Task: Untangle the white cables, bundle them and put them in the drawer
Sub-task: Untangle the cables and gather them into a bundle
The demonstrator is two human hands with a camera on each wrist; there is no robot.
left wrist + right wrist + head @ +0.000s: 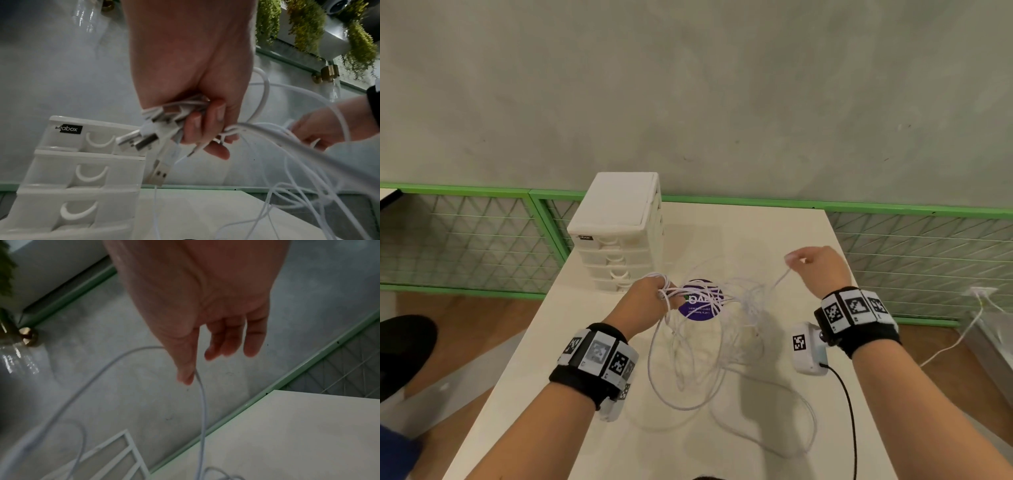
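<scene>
A loose tangle of white cables [688, 359] sprawls over the middle of the white table [756, 226]. My left hand [659, 296] grips a bunch of cable ends just right of the white drawer unit [616, 246]. In the left wrist view the fingers of the left hand [205, 129] curl round several USB plugs [156, 141] in front of the drawer unit [82, 175], whose drawers look closed. My right hand [796, 260] is raised to the right, above the table. Its thumb [185, 374] pinches a single cable strand [203, 410] that runs down to the tangle.
A round purple sticker [700, 301] lies under the cables. Green mesh fencing [465, 240] runs behind the table. A dark shape [404, 349] sits on the floor at the left, and a white cord [962, 335] trails across the floor at the right.
</scene>
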